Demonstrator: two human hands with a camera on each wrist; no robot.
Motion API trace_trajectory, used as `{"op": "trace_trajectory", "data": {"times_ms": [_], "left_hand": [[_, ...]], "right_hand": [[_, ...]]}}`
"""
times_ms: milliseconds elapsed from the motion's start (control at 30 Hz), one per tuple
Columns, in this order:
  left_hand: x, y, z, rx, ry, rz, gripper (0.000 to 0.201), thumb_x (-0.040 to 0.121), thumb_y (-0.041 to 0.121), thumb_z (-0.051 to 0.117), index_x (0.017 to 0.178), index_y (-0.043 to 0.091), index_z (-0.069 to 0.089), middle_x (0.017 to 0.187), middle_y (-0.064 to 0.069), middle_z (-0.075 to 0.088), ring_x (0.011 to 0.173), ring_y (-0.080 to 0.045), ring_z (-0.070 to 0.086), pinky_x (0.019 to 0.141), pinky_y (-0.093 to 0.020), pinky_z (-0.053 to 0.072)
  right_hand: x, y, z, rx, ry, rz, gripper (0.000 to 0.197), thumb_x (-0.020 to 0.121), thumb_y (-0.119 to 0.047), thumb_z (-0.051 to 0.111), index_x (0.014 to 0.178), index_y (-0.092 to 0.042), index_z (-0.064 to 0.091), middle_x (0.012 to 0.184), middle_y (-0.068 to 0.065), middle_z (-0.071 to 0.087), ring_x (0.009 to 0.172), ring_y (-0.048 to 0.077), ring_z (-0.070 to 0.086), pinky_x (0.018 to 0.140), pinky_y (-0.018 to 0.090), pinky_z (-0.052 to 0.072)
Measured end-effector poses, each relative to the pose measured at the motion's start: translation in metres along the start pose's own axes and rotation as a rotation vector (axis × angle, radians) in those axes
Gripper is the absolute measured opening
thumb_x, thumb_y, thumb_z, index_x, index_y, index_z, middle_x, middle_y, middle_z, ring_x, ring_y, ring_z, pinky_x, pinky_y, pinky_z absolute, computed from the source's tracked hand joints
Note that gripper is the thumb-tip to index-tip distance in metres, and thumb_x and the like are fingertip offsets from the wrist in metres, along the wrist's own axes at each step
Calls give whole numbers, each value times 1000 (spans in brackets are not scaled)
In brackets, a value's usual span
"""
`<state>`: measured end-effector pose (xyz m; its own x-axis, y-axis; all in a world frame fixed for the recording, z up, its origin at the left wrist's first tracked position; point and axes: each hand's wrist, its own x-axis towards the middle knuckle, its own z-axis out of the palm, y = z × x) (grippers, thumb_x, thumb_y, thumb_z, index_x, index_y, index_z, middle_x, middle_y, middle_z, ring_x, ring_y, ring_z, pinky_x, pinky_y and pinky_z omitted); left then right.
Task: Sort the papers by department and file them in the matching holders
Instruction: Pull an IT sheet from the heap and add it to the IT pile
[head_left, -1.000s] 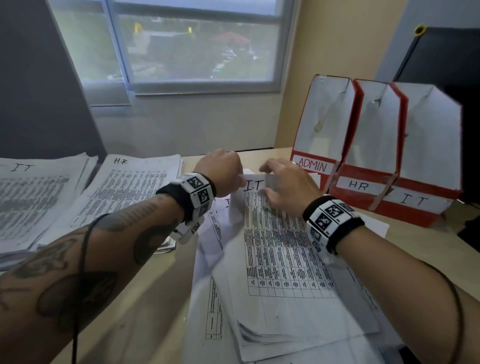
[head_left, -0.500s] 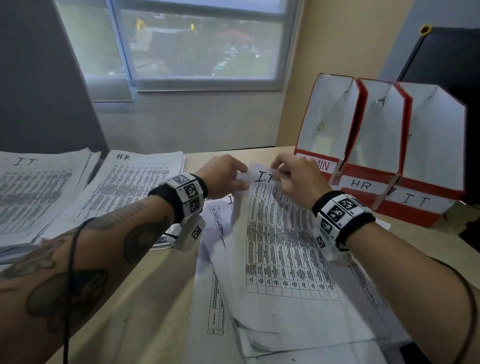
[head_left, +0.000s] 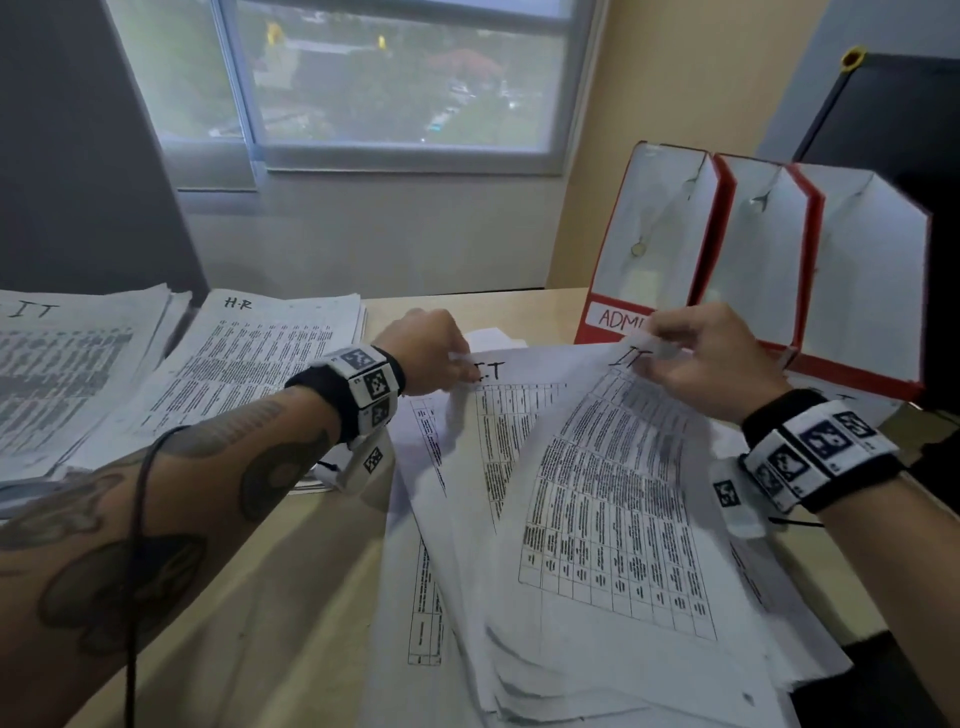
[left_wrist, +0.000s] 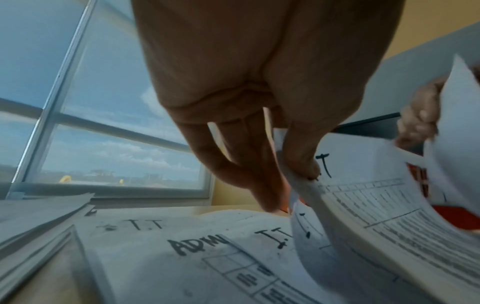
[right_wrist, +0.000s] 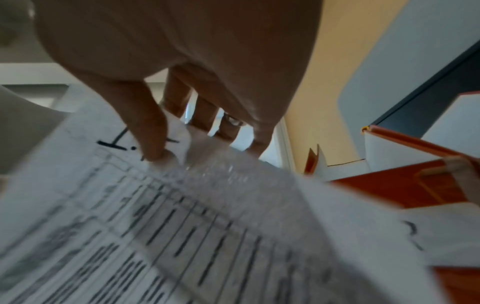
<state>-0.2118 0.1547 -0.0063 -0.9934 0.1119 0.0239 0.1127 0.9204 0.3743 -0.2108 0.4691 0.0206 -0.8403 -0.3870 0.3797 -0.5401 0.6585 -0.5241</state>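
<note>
An unsorted pile of printed sheets (head_left: 597, 649) lies in front of me on the desk. My left hand (head_left: 460, 364) pinches the top left corner of a few sheets marked IT (left_wrist: 337, 197), thumb on top. My right hand (head_left: 649, 353) pinches the top edge of another IT sheet (head_left: 613, 493) and holds it raised and curled, apart from the left hand's sheets. Under them an ADMIN sheet (left_wrist: 197, 244) shows in the left wrist view. Three red-and-white holders stand at the right: ADMIN (head_left: 649, 249), HR (head_left: 763, 260), IT (head_left: 862, 280).
Two sorted stacks lie on the left of the desk: an IT stack (head_left: 52, 374) and an HR stack (head_left: 249, 358). A window (head_left: 395, 78) fills the wall behind. A dark panel (head_left: 893, 124) stands behind the holders. Bare desk top (head_left: 291, 597) shows below my left forearm.
Both hands have lifted off the pile with paper in them. The right hand has drawn its IT sheet up and to the right, away from the sheets the left hand pinches.
</note>
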Motion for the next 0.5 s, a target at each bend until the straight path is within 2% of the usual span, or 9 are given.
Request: {"op": "trace_trajectory", "data": {"times_ms": [67,133,167,233,300,367,400,433,500], "left_hand": [[-5,7,-4,51,89,-32,18,84,42,82,77,26,80,74,1,71,65,-18,64,66,-32,58],[-6,12,-7,67,172,-29,14,81,40,85,82,28,81,78,2,72,71,-21,66,70,-33,57],[-6,14,-9,62,194,-14,13,81,39,85,83,27,81,78,3,72,75,-21,67,69,-31,54],[-7,18,-12,25,186,37,12,84,38,84,84,26,82,70,9,69,71,-13,65,67,-28,51],[-7,23,-14,-21,156,110,12,88,36,82,86,24,83,60,18,60,62,1,57,66,-25,50],[-7,30,-15,-42,143,182,10,91,31,79,89,23,84,56,21,56,59,4,52,70,-25,48],[-6,33,-15,-52,141,212,10,93,27,76,91,22,84,57,20,57,59,4,52,75,-26,49],[-6,36,-15,-74,138,237,11,94,24,73,92,21,83,59,20,59,59,4,54,77,-24,48],[-5,37,-14,-158,121,265,15,96,19,68,94,20,82,60,18,64,56,7,57,70,-16,44]], "right_hand": [[1,-7,6,-18,-17,-1,13,84,-16,84,78,-23,75,79,-3,74,79,19,69,74,43,60],[4,-14,15,-63,-48,-1,19,84,-22,85,72,-25,71,74,-5,68,73,15,63,67,35,51],[5,-17,21,-90,-64,-9,21,84,-23,86,71,-25,69,76,-6,66,74,13,61,68,33,48],[9,-23,32,-142,-81,-43,23,84,-27,86,71,-27,67,92,-9,66,87,15,61,79,36,48],[12,-29,41,-168,-103,-82,26,85,-28,85,72,-34,64,116,-12,67,111,16,59,95,40,44],[17,-36,48,-168,-131,-100,27,86,-27,84,73,-36,62,129,-13,66,121,12,56,102,39,39],[20,-38,50,-155,-145,-92,24,87,-25,83,75,-34,65,127,-13,69,118,11,59,102,37,42],[21,-38,53,-145,-157,-80,19,88,-23,83,78,-30,69,117,-12,73,110,11,64,99,37,47],[22,-33,53,-145,-159,-65,13,88,-12,81,83,-23,74,89,-10,74,87,12,67,84,42,58]]}}
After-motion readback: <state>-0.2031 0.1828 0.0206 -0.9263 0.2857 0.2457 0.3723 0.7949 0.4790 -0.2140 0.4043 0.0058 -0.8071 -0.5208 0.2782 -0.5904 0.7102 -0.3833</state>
